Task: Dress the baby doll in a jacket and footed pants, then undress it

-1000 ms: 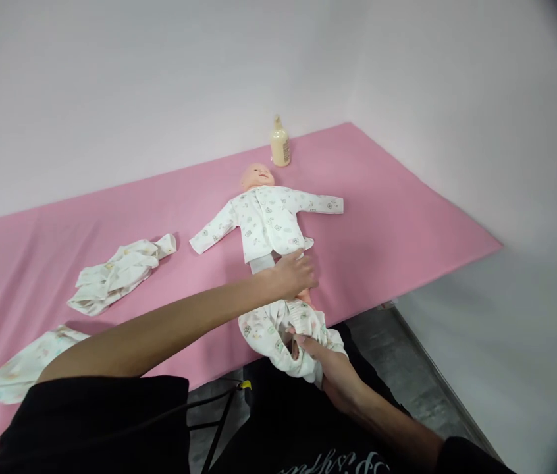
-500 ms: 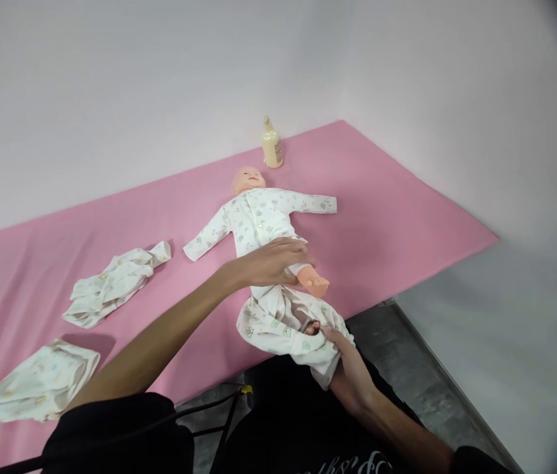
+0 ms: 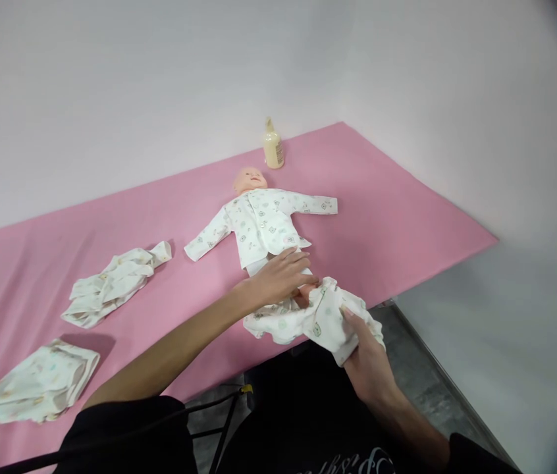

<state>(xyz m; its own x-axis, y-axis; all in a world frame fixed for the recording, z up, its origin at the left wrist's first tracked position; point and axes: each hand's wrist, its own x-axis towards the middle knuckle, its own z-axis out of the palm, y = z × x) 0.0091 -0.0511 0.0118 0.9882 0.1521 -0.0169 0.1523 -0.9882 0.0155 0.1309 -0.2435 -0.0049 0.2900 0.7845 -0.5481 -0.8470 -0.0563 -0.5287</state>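
Observation:
A baby doll (image 3: 250, 180) lies on its back in a white printed long-sleeved top (image 3: 261, 220), its head away from me. Around its upper leg, just below the top's hem, my left hand (image 3: 281, 275) is closed. My right hand (image 3: 368, 362) grips the bunched end of white printed baby pants (image 3: 325, 322), thumb uppermost. Inside the gathered opening of the pants, some of the doll's foot (image 3: 304, 294) shows; the other foot is hidden in the cloth. The pants hang partly over the table's near edge.
A pink-covered table (image 3: 397, 224) runs along the wall. Behind the doll's head stands a cream pump bottle (image 3: 273, 150). To the left lie a crumpled printed garment (image 3: 115, 283) and a folded printed cloth (image 3: 36, 382). A dark cable (image 3: 209, 405) crosses near my left sleeve.
The pants have moved right and up, and now cover most of the foot that was bare. My right hand shifted right with them; my left hand slid slightly down the leg.

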